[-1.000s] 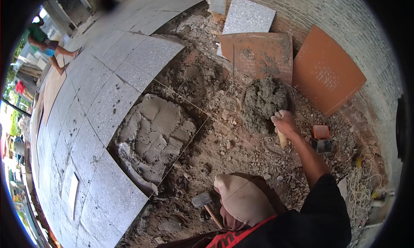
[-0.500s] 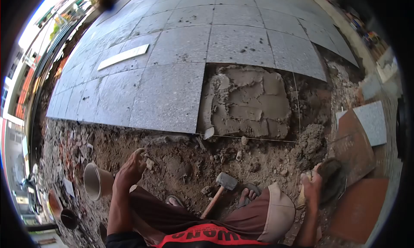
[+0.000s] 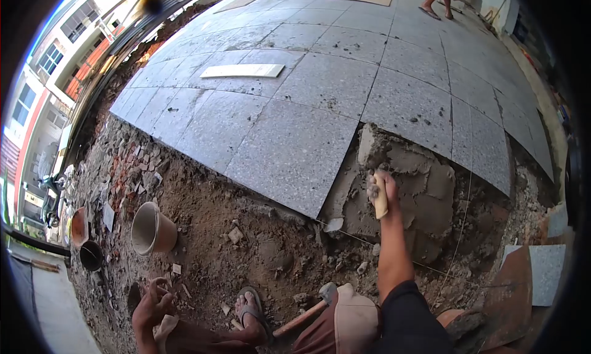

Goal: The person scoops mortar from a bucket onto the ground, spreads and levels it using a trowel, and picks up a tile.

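My right hand (image 3: 384,191) is closed round the wooden handle of a trowel (image 3: 372,146). The trowel's blade, smeared with grey mortar, is at the upper left corner of a mortar bed (image 3: 425,175), close to the edge of a laid grey tile (image 3: 295,151). My left hand (image 3: 154,305) hovers near my knee at lower left, fingers loosely bent and apart, with nothing visible in it. Between my legs a hammer (image 3: 328,291) lies with its wooden handle toward me.
A bucket (image 3: 161,231) stands on the rubble at left. A pale flat strip (image 3: 243,71) lies on the tiles. A string (image 3: 463,225) crosses by the mortar. Tile pieces (image 3: 542,274) lean at right. Another person's legs (image 3: 438,0) show at the top.
My right hand has carried the trowel from the far right to the mortar bed. My left hand has dropped lower toward my knee. The view has turned and tilted.
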A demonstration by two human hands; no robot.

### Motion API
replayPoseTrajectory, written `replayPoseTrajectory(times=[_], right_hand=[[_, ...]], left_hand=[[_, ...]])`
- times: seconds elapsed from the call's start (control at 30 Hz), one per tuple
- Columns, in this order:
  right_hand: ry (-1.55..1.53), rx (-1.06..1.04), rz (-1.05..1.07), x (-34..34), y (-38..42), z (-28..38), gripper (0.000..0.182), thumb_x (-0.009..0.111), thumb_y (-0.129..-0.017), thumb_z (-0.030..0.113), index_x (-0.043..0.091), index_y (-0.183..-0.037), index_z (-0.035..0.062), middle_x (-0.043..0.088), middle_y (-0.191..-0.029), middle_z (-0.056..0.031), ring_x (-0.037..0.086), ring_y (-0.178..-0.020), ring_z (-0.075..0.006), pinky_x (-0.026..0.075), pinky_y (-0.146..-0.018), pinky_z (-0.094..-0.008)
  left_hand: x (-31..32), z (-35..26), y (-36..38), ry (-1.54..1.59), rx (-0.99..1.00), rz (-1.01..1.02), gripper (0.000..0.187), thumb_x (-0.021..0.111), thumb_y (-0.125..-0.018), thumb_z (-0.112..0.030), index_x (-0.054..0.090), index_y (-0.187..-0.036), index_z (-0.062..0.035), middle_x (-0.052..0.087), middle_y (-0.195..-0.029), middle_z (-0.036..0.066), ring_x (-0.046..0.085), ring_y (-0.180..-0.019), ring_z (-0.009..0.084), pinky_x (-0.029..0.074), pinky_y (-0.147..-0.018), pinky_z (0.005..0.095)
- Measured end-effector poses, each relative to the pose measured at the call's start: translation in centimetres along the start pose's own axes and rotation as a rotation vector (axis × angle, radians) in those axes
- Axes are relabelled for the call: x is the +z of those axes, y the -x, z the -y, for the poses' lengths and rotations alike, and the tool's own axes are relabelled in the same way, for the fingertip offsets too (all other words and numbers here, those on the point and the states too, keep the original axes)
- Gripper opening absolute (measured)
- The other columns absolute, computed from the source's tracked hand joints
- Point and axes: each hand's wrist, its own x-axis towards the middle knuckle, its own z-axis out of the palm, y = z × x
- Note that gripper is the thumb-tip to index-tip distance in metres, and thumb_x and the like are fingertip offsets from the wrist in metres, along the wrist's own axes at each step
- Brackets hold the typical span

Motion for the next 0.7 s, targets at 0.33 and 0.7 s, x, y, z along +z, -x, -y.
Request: replayPoseTrajectory(times=[0.33, 0.7], right_hand=[[1.785, -0.268, -0.271, 1.1, 6.6, 3.8, 0.02, 0.048, -0.087, 0.024, 0.048, -0.089, 0.0037, 0.057, -0.079, -0.0149, 0.058, -0.061, -0.0282, 0.047, -0.052, -0.0373], [2.837, -0.118, -0.33, -1.8, -5.2, 8.6, 0.025, 0.048, -0.085, 0.026, 0.05, -0.094, 0.0031, 0.059, -0.087, -0.0224, 0.059, -0.081, -0.0403, 0.048, -0.069, -0.0493]], left_hand=[[-0.3, 0.1, 0.5, 0.07, -0.077, 0.037, 0.035, 0.052, -0.083, -0.016, 0.043, -0.115, -0.0049, 0.061, -0.081, 0.013, 0.061, -0.077, 0.026, 0.045, -0.07, 0.0343], [-0.5, -1.3, 1.9, -0.06, 0.022, 0.14, 0.036, 0.053, -0.086, -0.02, 0.044, -0.118, -0.007, 0.058, -0.089, 0.012, 0.059, -0.077, 0.0235, 0.046, -0.071, 0.033]])
